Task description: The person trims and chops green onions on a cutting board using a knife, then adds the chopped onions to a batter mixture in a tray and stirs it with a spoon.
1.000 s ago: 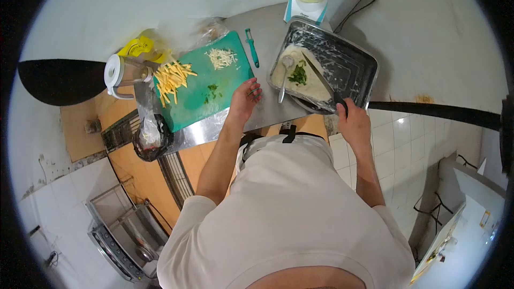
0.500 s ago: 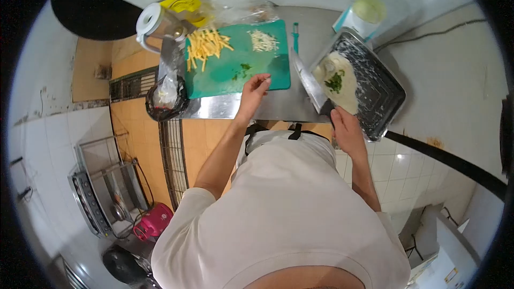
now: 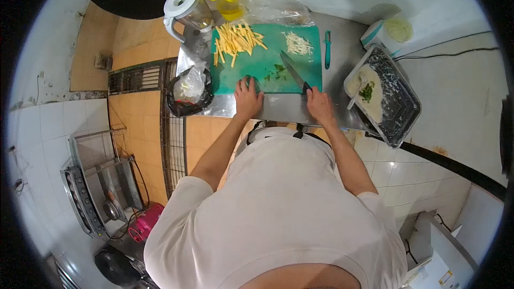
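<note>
Knife (image 3: 292, 69) gripped in right hand (image 3: 320, 106); guide edge low by herbs (image 3: 279, 68). Left hand (image 3: 248, 100) open on board (image 3: 230, 74), best clear of blade.

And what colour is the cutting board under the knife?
Green, leaning teal: the flat rectangular plastic-looking board, best seen in the head view.

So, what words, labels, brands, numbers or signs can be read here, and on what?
"MINYAKIT", last part unclear: yellow package.
White-and-teal stand under the pale green round item: no readable text.
Label at lower right: too small to read.
</note>
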Available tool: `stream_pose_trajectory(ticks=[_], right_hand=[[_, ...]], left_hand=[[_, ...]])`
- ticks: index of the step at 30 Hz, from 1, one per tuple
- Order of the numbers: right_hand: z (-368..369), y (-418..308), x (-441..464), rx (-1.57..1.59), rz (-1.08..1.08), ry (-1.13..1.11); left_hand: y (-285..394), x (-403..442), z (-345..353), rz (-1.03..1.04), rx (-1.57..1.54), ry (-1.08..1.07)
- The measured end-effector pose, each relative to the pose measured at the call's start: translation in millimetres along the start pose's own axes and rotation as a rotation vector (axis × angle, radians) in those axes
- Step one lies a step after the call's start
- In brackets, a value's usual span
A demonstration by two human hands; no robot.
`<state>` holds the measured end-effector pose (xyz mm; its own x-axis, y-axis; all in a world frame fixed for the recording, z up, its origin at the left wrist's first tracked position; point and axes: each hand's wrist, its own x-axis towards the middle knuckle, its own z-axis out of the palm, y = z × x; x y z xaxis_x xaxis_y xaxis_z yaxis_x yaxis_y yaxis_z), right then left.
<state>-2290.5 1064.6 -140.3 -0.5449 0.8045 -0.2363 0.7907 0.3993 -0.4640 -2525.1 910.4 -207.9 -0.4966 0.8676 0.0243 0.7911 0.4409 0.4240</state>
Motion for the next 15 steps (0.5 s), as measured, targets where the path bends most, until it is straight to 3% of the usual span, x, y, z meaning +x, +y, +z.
stream_pose_trajectory(ticks=[3,9,15], right_hand=[[-3,-12,3,-0.021,0.039,0.024],[-3,-25,-7,-0.188,-0.054,-0.057],[-8,-27,9,-0.28,-0.117,0.018]], left_hand=[[-5,-7,-3,0.077,0.102,-0.038],[-20,1,-15,0.15,0.046,-0.122],[-42,-1,-21,0.237,0.037,-0.162]])
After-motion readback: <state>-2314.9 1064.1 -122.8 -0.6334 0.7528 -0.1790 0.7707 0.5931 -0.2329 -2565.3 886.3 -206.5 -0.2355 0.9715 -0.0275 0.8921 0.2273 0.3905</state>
